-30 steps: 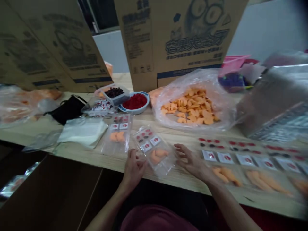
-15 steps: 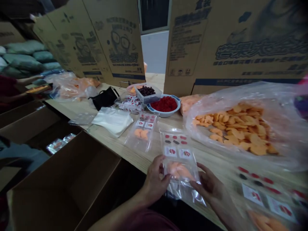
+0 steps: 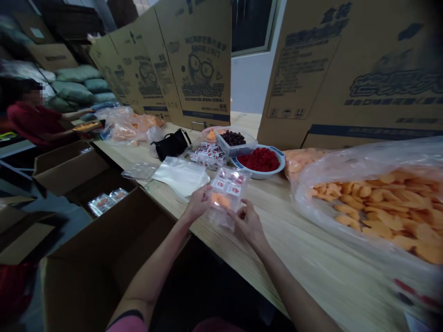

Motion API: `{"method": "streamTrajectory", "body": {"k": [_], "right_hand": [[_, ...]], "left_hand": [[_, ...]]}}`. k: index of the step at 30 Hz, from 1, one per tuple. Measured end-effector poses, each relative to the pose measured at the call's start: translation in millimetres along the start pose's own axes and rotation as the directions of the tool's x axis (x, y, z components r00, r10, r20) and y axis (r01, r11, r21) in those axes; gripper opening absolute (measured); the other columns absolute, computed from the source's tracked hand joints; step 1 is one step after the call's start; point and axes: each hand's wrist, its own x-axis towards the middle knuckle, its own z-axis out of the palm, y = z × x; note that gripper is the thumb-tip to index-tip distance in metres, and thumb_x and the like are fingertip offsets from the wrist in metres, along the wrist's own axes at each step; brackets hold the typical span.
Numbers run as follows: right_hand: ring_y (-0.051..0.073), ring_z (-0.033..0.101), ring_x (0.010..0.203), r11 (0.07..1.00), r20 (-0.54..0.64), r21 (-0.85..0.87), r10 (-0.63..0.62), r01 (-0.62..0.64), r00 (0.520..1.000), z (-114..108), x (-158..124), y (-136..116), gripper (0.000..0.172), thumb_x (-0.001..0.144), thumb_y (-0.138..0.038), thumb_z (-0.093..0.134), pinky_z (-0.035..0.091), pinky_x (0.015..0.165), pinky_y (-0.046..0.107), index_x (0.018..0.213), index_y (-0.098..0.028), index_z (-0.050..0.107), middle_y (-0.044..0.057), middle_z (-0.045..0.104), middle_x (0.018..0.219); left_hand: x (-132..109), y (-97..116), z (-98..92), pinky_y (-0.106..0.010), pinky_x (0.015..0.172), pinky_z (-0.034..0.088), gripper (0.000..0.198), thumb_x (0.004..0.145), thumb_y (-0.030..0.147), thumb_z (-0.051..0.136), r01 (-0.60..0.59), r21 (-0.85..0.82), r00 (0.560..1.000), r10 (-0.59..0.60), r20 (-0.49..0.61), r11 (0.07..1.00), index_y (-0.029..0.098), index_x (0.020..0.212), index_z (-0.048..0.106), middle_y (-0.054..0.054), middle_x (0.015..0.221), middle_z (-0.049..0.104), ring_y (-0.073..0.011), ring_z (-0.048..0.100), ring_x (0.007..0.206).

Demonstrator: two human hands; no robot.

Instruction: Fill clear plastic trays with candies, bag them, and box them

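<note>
Change: both hands now hold the filled pouch (image 3: 226, 196) up off the counter (image 3: 294, 240), further left than half a second ago, where it lay at the near edge.
Left hand (image 3: 199, 203): grip closed on the pouch's left edge, fingers curled round it.
Right hand (image 3: 247, 223): grip pinching the pouch's lower right corner.
Pouch: clear plastic, with orange slices and small red-printed sachets inside; held just above the counter, near the stack of empty bags (image 3: 182, 175).
Implication: judging from the lift, filling looks finished and the pouch is being carried toward the open carton (image 3: 104, 249) at left.
Surroundings: red bowl (image 3: 260, 160), large bag of orange slices (image 3: 377, 203), a person in red (image 3: 34, 122) far left.
</note>
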Motion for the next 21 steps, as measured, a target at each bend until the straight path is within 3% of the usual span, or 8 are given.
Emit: {"method": "streamTrajectory", "body": {"k": [5,8,10,14,18,21], "right_hand": [[0.017,0.051,0.054,0.997,-0.024,-0.050,-0.065,0.063,0.998,-10,-10,6,0.060,0.077,-0.057,0.053,0.041,0.053,0.029,0.116,-0.013,0.041,-0.004,0.050,0.061],[0.015,0.052,0.054,0.995,0.002,-0.047,-0.086,0.086,0.996,-33,-32,20,0.056,0.080,-0.055,0.053,0.044,0.053,0.029,0.117,-0.016,0.039,-0.002,0.053,0.069],[0.015,0.054,0.057,0.995,0.022,-0.072,-0.066,0.068,0.998,-54,-50,32,0.052,0.082,-0.053,0.054,0.046,0.054,0.029,0.117,-0.018,0.039,0.001,0.056,0.077],[0.014,0.056,0.059,0.988,0.012,-0.154,-0.010,0.011,1.000,-98,-93,44,0.046,0.085,-0.046,0.053,0.049,0.055,0.030,0.120,-0.020,0.038,0.005,0.058,0.089],[0.014,0.057,0.064,0.967,-0.073,-0.250,0.031,-0.049,0.997,-136,-137,37,0.043,0.086,-0.040,0.053,0.052,0.059,0.031,0.122,-0.022,0.038,0.007,0.058,0.096],[0.015,0.059,0.069,0.937,-0.172,-0.336,0.038,-0.094,0.984,-161,-163,32,0.041,0.086,-0.036,0.053,0.053,0.064,0.032,0.123,-0.022,0.041,0.008,0.059,0.101]], "left_hand": [[28,-7,-4.7,-0.025,0.077,0.047,0.030,0.081,0.025,0.054,0.047,0.186,0.998,-0.037,-0.060,0.981,0.017,0.108,0.065,-0.005,0.101,0.068,-0.0172,0.062,0.087],[53,-18,-12.8,-0.034,0.086,0.045,0.036,0.088,0.033,0.045,0.148,0.366,0.986,-0.107,-0.129,0.919,0.010,0.110,0.062,-0.015,0.107,0.066,-0.0249,0.060,0.097],[70,-25,-16.2,-0.041,0.090,0.042,0.039,0.085,0.035,0.048,0.187,0.491,0.981,-0.136,-0.138,0.851,0.007,0.110,0.061,-0.021,0.112,0.062,-0.0314,0.056,0.107],[89,-23,-16.2,-0.040,0.087,0.043,0.035,0.082,0.025,0.048,0.145,0.673,0.984,-0.174,-0.025,0.726,0.007,0.108,0.062,-0.022,0.109,0.063,-0.0328,0.057,0.107],[89,-7,-17.9,-0.037,0.073,0.047,0.031,0.077,0.011,0.040,0.051,0.771,0.971,-0.212,0.111,0.635,0.005,0.092,0.066,-0.023,0.098,0.066,-0.0331,0.062,0.096],[99,-9,-19.8,-0.041,0.072,0.048,0.032,0.076,0.009,0.037,0.015,0.813,0.965,-0.220,0.140,0.583,0.002,0.093,0.063,-0.025,0.104,0.063,-0.0369,0.060,0.100]]}}
